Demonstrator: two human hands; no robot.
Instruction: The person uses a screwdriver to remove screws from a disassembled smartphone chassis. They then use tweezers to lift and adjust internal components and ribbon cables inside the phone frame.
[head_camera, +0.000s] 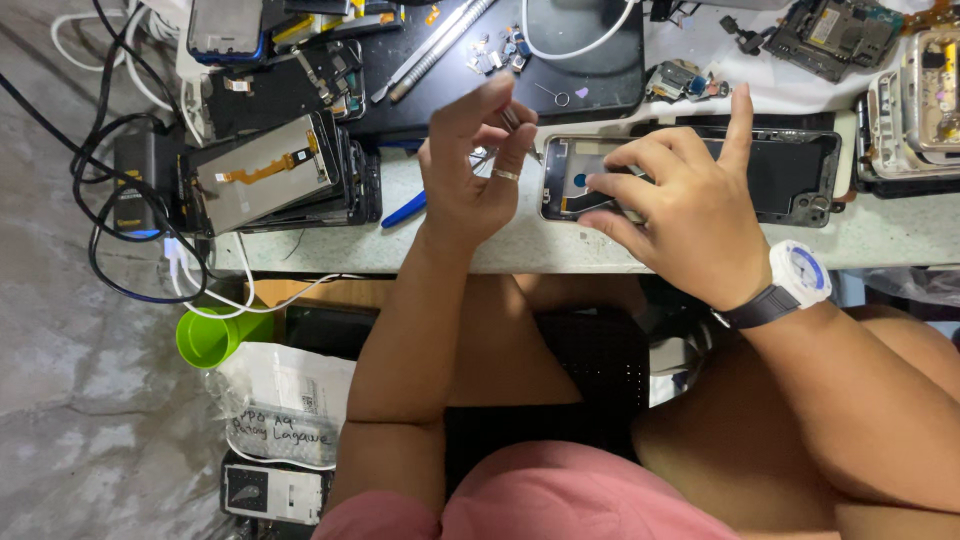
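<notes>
Right hand (690, 215) lies flat on an opened phone frame (780, 175), fingertips pressing its left part, index finger raised; nothing gripped. White wristwatch (800, 275) at 4 o'clock of it. Left hand (470, 175) hovers at 9 o'clock of the frame, thumb & fingers pinching a thin metal tool (510, 120), ring on one finger. Frame sits on the pale bench (450, 250) near its front edge. Blue-handled tool (403, 210) at 8 o'clock of left hand; stack of phone screens (270, 175) further at 9; black mat (590, 60) at 12.
</notes>
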